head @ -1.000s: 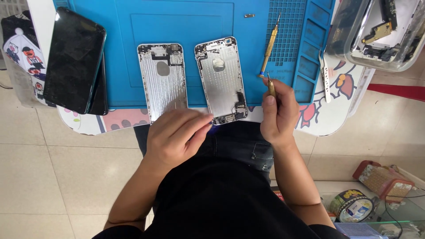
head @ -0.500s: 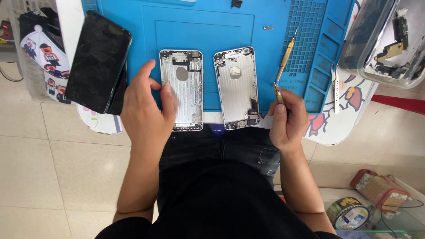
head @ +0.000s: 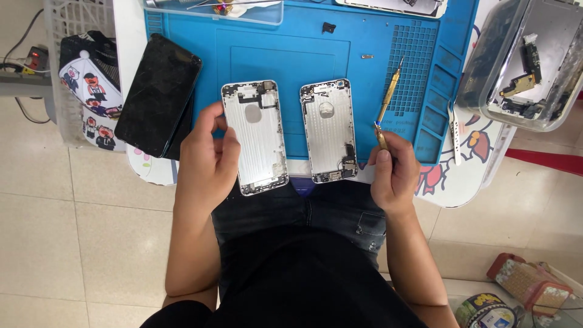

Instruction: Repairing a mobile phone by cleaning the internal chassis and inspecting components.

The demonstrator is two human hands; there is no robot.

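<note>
At a repair table (head: pixel 467 182), the left hand (head: pixel 206 161) grips the left edge of a bare silver phone shell (head: pixel 255 138), which lies on a blue mat (head: pixel 291 54) with its lower end past the table's edge. The right hand (head: pixel 393 173) is closed on a gold screwdriver (head: pixel 387 106), tip pointing away. A second shell (head: pixel 330 130) lies between them. A black phone (head: pixel 159 94) rests at left, a clear parts tray (head: pixel 528 61) at right.
</note>
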